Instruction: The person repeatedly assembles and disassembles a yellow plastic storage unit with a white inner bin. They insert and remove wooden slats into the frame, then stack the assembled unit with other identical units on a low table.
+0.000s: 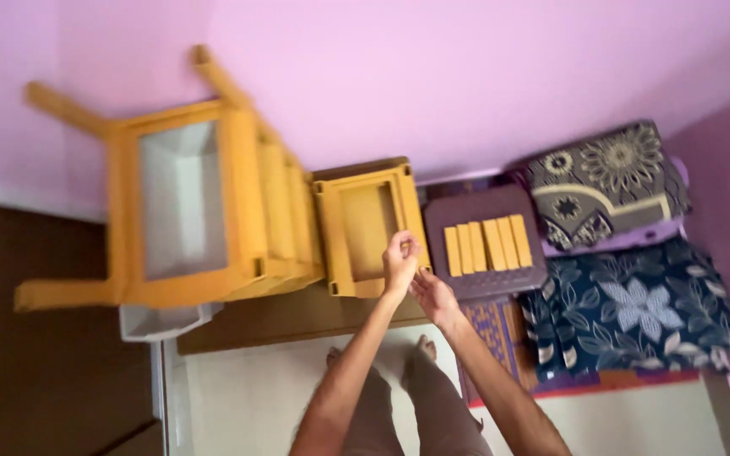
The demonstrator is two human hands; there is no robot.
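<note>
Hidden and cut off

Both hands (pixel 411 274) overlap, so their grip is unreadable (fingers blurred); the yellow drawer (pixel 365 228) corner hides behind them.

Five yellow slats (pixel 487 246); two floral cushions (pixel 635 308); seemingly two yellow frames (pixel 213 203).

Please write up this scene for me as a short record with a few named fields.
Left hand: left hand raised at the front edge of the yellow drawer, fingers curled; a held item cannot be made out
Right hand: right hand just below it, fingers reaching toward the left hand
Beside the drawer: purple tray carrying five yellow slats side by side
Left of the drawer: yellow frame lying tipped over
Right side: patterned cushions
Below: the person's feet
</note>
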